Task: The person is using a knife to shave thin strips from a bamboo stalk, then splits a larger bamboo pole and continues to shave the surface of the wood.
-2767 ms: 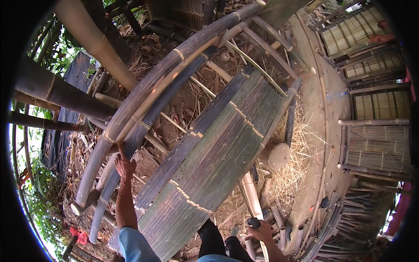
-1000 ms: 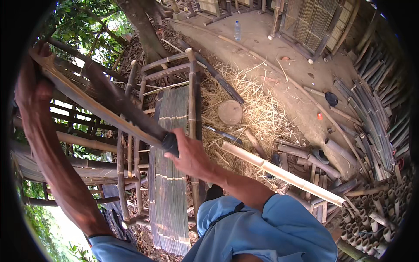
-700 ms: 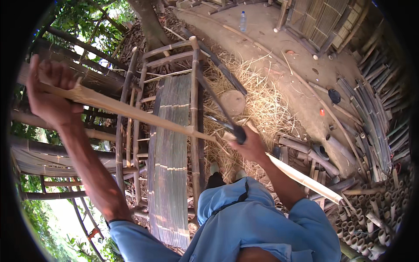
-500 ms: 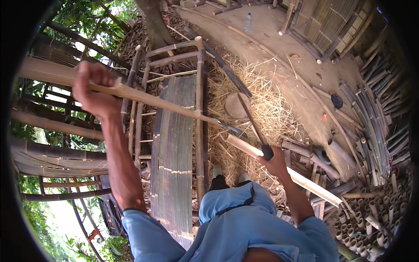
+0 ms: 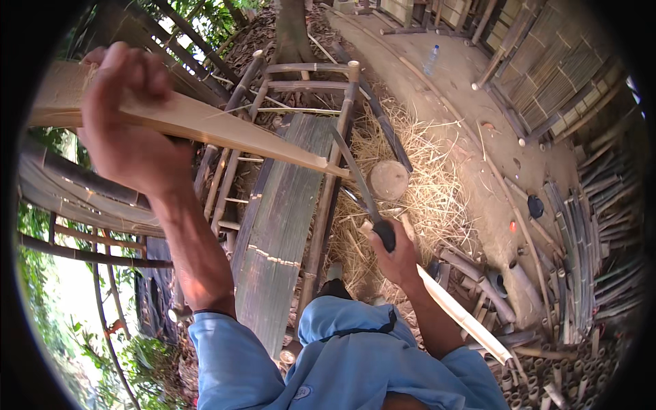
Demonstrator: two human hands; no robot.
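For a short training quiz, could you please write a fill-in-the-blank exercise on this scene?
1. The left hand grips a split strip of ____.
2. The right hand holds a long knife by its ____ handle.
3. The round wooden block lies on dry ____.
4. The person's sleeves are light ____.

Missing words: bamboo; black; straw; blue
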